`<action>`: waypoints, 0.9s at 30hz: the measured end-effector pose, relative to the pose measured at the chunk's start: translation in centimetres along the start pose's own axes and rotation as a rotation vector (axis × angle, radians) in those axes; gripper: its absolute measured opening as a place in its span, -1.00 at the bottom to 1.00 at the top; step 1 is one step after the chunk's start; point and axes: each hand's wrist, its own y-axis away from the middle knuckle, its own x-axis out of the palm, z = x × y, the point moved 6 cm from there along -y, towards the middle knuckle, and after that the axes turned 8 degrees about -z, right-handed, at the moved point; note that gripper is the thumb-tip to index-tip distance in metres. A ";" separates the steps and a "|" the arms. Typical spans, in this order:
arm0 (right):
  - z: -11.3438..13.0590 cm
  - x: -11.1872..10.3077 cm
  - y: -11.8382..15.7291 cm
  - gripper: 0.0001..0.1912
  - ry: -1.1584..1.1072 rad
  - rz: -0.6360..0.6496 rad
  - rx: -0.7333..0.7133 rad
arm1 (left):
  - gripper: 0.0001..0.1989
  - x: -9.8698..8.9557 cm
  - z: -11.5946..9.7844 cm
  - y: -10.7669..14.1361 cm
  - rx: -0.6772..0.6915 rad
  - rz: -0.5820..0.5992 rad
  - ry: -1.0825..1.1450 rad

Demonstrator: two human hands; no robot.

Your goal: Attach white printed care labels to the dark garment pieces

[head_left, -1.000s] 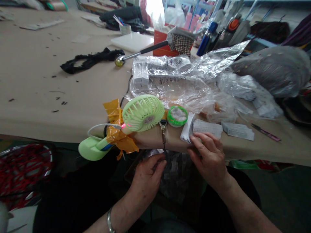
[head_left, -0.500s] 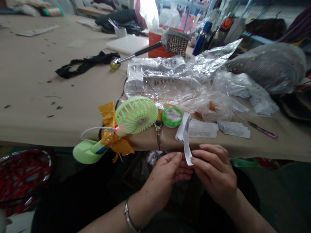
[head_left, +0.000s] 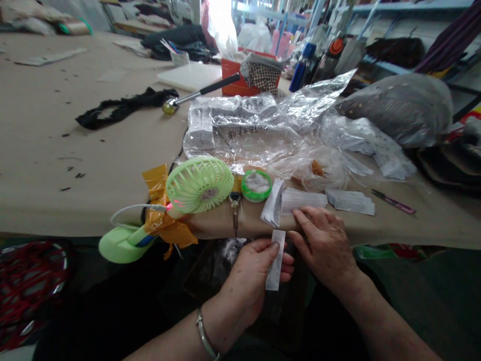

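Note:
A white label strip (head_left: 276, 265) is pinched upright between the thumb and fingers of my left hand (head_left: 251, 268), just below the table edge. My right hand (head_left: 325, 245) has its fingers apart, and a fingertip reaches the lower edge of a stack of printed labels (head_left: 303, 199). Left of that stack lies a fanned bundle of white strips (head_left: 273, 203); to its right is another label stack (head_left: 350, 201). A green round tub (head_left: 256, 185) with white fluff stands beside a soldering-iron-like tool (head_left: 235, 210), whose tip points over the edge.
A green fan (head_left: 200, 185) with orange tape stands at the table edge. Clear plastic bags (head_left: 248, 135) lie behind the tub. Pink-handled tweezers or a cutter (head_left: 393, 201) rest at the right. Farther back are a black cloth (head_left: 124, 108) and a red box (head_left: 233, 75).
The strip now sits in my left hand; before, my right fingers held its lower end. My right hand has let go and moved up to the printed stack. The view has shifted slightly.

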 end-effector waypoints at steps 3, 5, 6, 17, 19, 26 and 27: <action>-0.1 0.1 0.3 -0.76 -0.018 -0.038 -0.023 | -0.84 -0.1 0.2 -0.1 0.004 -0.003 -0.032; -0.3 -0.2 0.5 -0.83 -0.078 -0.100 -0.021 | -0.84 0.0 0.2 -0.2 0.001 0.001 -0.044; -0.5 -0.4 0.7 -0.86 -0.116 -0.124 -0.015 | -0.83 0.1 0.2 -0.2 -0.001 0.002 -0.046; -1.6 -1.1 1.7 -0.87 -0.465 -0.224 0.065 | -0.83 1.2 0.0 0.2 -0.126 0.080 -0.004; -0.9 -1.7 1.8 -0.85 -0.569 -0.209 0.012 | -0.82 1.6 0.1 0.2 -0.144 0.112 0.034; 2.7 -2.4 3.0 -0.87 -0.638 -0.071 -0.247 | -0.91 2.2 0.0 0.1 -0.101 0.174 0.234; 2.8 -2.3 3.2 -0.86 -0.634 -0.057 -0.252 | -0.91 2.2 0.1 0.2 -0.110 0.174 0.245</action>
